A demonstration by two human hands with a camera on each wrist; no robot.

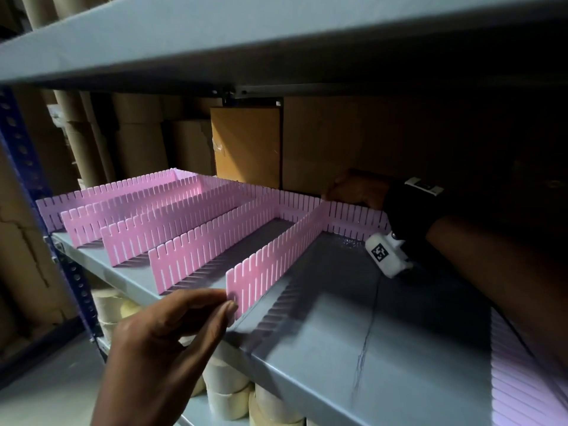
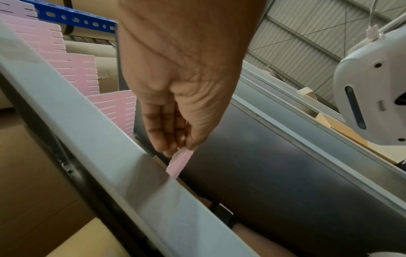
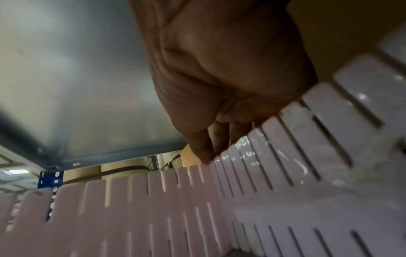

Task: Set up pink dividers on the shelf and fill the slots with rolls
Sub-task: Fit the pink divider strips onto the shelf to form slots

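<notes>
Several pink slotted dividers stand front to back on the grey shelf (image 1: 353, 318), joined to a pink back divider (image 1: 295, 204). My left hand (image 1: 229, 301) pinches the front end of the rightmost divider (image 1: 276, 256) between thumb and fingers; the left wrist view shows that pinch (image 2: 183, 147) on the pink end (image 2: 179, 163). Deep in the shelf, my right hand (image 1: 330, 195) holds the top of the back divider where the rightmost divider meets it. In the right wrist view its thumb and fingers (image 3: 211, 154) straddle the back divider (image 3: 329, 121). The slots hold no rolls.
Pale rolls (image 1: 227, 392) are stacked on the shelf below. A loose pink divider (image 1: 516, 379) lies at the shelf's right edge under my forearm. Cardboard boxes (image 1: 246, 142) line the back. A low upper shelf (image 1: 276, 41) hangs overhead, and a blue upright (image 1: 18, 149) stands left.
</notes>
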